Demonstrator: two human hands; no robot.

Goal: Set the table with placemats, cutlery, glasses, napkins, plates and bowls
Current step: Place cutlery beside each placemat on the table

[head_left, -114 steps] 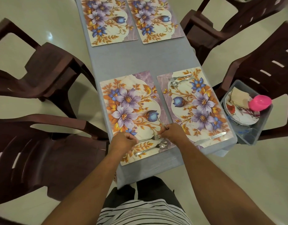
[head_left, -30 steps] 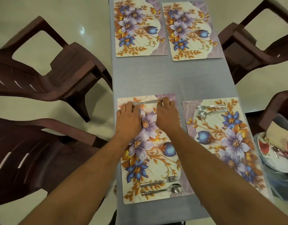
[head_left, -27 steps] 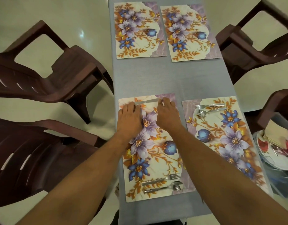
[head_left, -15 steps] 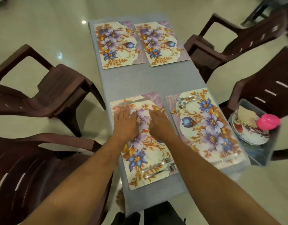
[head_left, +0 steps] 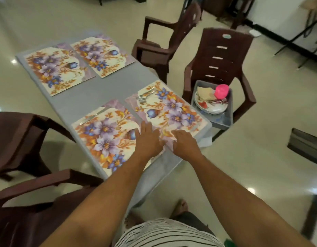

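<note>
Both hands are empty: the left hand [head_left: 148,139] and right hand [head_left: 185,143] lie flat with fingers extended over the near edges of the two near placemats. Cutlery seems the step in hand; the next move likely calls for reaching to the bin [head_left: 223,120] on the chair [head_left: 223,56] for more. Four placemats lie on the table [head_left: 100,91]: the near left placemat [head_left: 104,134] carries a knife [head_left: 92,116], the near right placemat [head_left: 173,109] a fork and spoon [head_left: 145,96], and the two far ones are bare.

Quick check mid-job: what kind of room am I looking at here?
Probably a home dining area: a long table laid with floral placemats, brown plastic armchairs around it, and a bin of plates on one chair.
</note>
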